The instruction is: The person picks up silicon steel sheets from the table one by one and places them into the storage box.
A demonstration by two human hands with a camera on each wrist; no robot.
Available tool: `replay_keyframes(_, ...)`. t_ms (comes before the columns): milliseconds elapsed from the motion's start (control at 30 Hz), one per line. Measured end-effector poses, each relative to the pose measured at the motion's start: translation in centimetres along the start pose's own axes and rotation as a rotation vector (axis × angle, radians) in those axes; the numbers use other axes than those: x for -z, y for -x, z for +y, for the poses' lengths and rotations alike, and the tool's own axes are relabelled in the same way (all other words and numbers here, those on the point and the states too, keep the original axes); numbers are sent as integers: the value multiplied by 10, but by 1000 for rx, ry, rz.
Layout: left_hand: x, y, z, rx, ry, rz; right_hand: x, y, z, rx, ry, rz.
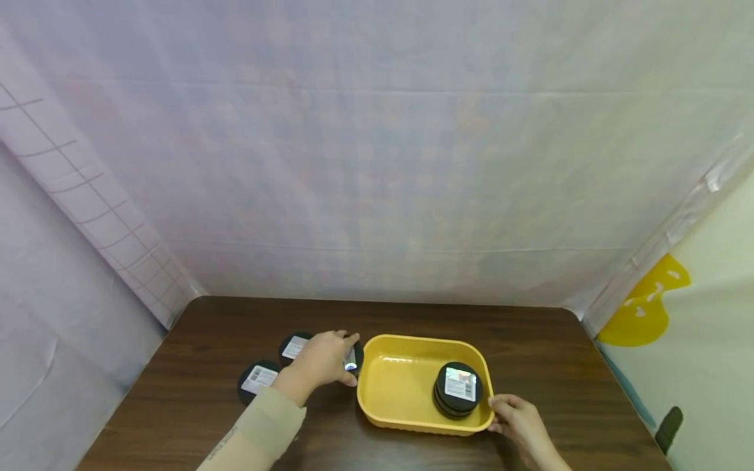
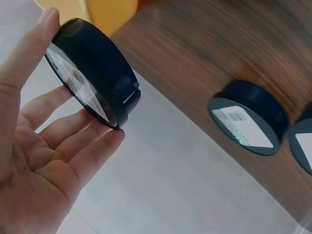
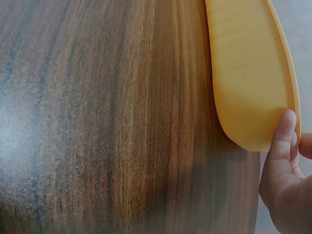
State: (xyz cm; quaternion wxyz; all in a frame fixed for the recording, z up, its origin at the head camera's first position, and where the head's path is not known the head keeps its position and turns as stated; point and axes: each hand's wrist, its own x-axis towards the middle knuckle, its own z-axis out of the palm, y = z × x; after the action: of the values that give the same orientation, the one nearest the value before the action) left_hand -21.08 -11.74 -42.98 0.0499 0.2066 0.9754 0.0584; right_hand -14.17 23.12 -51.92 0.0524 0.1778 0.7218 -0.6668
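My left hand (image 1: 318, 361) grips a round black container (image 2: 95, 73) with a white label, thumb on one side and fingertips on the other. In the head view this container sits just left of the yellow tray (image 1: 391, 396), partly hidden by the hand. Pinched between my right hand's (image 1: 521, 425) thumb and fingers is the tray's rim, at its near right corner. Inside the tray, toward the right end, stands a stack of round black containers (image 1: 458, 389), the top one label up.
Two more labelled black containers lie on the brown wooden table left of the tray: one (image 1: 292, 345) behind the left wrist, another (image 1: 254, 379) beside the forearm. A pale cloth wall (image 1: 377, 196) rises beyond the table's far edge.
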Motion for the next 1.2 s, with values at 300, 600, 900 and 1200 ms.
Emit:
replay_keyframes(300,2,-2,10,-69,-26,25,-1,1,-3,6,-4,-4)
replay_keyframes(600,1,-6,21,-112,-62,25,-1,1,-1,7,-4,-4)
replay_keyframes(900,-2,-11,38,-143,-71,37,0,4,-2,4,-4,14)
replay_keyframes(1200,-6,-13,52,-182,-100,15,-1,6,-3,9,-7,10)
